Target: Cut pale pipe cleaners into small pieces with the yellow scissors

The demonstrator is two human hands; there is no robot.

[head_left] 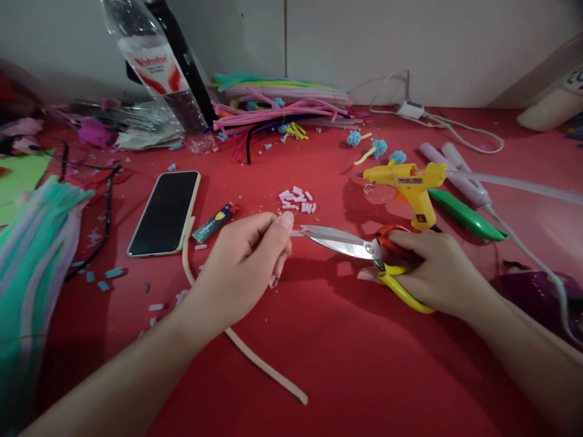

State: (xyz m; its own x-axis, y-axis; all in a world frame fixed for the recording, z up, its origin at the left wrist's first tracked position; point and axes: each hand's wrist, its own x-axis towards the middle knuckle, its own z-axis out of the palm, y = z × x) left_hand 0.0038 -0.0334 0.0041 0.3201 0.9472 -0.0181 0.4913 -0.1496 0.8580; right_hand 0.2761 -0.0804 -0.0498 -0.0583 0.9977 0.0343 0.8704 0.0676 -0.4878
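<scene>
Between thumb and fingertips, my left hand (243,258) pinches a thin pale pink strip (297,233), perhaps a pipe cleaner. Its short free end points right and meets the tips of the scissors (339,241). My right hand (439,273) is closed around the scissors' red and yellow handles, with the blades nearly together and aimed left. Just beyond the tips lies a small pile of short pale pink cut pieces (298,199). Most of the strip is hidden inside my left hand.
A phone (164,212) and a lighter (214,223) lie left, with a pale cord (268,367) nearer. On the right are a yellow glue gun (412,182) and a green-handled tool (469,215). A bottle (159,73) and pipe-cleaner bundles (282,112) stand behind.
</scene>
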